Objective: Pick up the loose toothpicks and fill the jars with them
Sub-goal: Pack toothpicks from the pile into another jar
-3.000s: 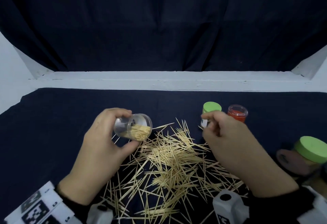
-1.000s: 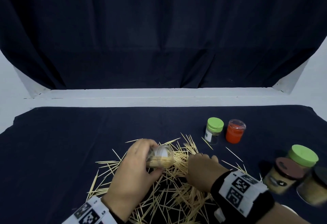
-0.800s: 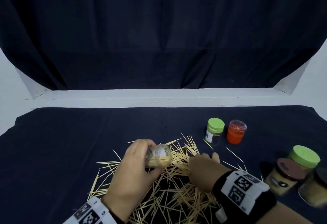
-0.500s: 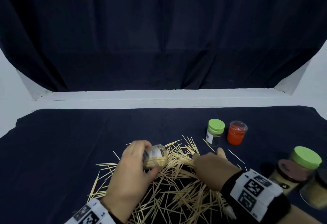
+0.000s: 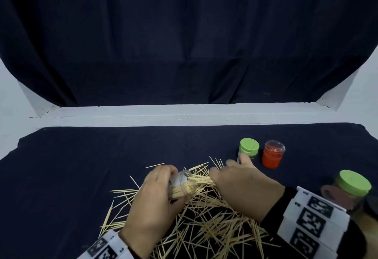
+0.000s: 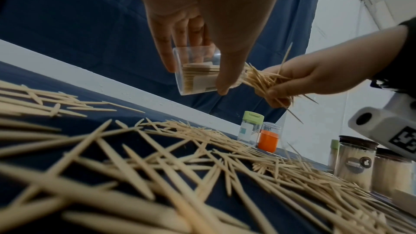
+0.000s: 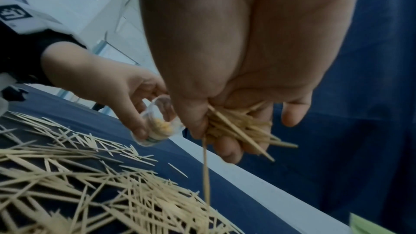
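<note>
My left hand (image 5: 157,195) grips a small clear jar (image 5: 180,185) on its side above the table, its mouth turned right; in the left wrist view the jar (image 6: 198,72) is partly filled with toothpicks. My right hand (image 5: 237,185) clutches a bundle of toothpicks (image 6: 263,79) whose tips reach into the jar's mouth. The right wrist view shows the bundle (image 7: 238,127) held in curled fingers, one pick hanging down. A big heap of loose toothpicks (image 5: 204,224) covers the dark cloth (image 5: 71,166) below both hands.
A green-lidded jar (image 5: 248,148) and an orange jar (image 5: 273,156) stand behind my right hand. At the right edge stand another green-lidded jar (image 5: 353,183) and brown-lidded jars (image 6: 353,161) full of toothpicks. A white ledge (image 5: 184,113) runs along the back.
My right hand scooped a bundle from the heap and lifted it to the jar's mouth. The left hand holds the jar tilted, a little higher than before.
</note>
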A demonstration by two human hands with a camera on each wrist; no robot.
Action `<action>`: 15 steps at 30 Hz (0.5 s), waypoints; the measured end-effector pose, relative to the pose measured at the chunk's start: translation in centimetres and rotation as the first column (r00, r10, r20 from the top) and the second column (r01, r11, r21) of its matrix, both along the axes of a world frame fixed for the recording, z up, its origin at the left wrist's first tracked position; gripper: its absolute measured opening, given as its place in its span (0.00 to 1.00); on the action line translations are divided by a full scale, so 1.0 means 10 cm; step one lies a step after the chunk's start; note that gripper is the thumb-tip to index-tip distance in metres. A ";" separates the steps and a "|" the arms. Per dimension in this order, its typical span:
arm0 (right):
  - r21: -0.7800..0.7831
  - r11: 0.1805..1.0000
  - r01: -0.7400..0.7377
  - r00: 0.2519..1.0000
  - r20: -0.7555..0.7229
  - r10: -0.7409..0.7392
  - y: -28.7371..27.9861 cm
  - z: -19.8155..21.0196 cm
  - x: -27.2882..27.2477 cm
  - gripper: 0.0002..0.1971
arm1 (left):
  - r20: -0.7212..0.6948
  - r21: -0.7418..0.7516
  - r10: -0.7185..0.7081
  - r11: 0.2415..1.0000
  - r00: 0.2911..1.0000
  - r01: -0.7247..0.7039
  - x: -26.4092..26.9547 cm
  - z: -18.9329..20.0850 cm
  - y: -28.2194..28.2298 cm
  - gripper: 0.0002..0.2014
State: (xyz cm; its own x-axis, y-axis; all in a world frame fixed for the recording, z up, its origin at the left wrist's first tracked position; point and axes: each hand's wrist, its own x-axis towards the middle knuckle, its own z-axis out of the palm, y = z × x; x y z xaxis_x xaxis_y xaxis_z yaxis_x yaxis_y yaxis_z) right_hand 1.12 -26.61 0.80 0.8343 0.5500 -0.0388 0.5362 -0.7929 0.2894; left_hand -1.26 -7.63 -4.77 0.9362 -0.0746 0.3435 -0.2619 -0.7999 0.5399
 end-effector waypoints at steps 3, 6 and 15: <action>0.064 0.998 -0.025 0.995 0.095 0.019 0.13 -0.08 -0.01 0.18 | 0.020 0.002 -0.044 0.999 0.999 0.044 -0.01 -0.01 -0.03 0.22; 0.123 0.987 -0.101 0.982 0.173 0.079 0.23 -0.14 -0.03 0.15 | 0.044 0.015 -0.105 0.994 0.993 0.105 -0.01 -0.05 -0.06 0.25; 0.473 0.853 0.220 0.912 -0.410 -0.008 0.20 0.09 0.14 0.25 | 0.043 0.027 -0.062 0.998 0.997 0.061 0.04 -0.09 0.01 0.25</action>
State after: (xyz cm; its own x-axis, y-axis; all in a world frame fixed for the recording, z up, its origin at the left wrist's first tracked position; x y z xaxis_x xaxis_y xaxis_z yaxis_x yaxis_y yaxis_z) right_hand 2.56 -24.63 1.72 0.8687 0.4826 -0.1116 0.4145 -0.8317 -0.3694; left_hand -0.83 -7.52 -5.62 0.9137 -0.1407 0.3813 -0.3338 -0.7950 0.5066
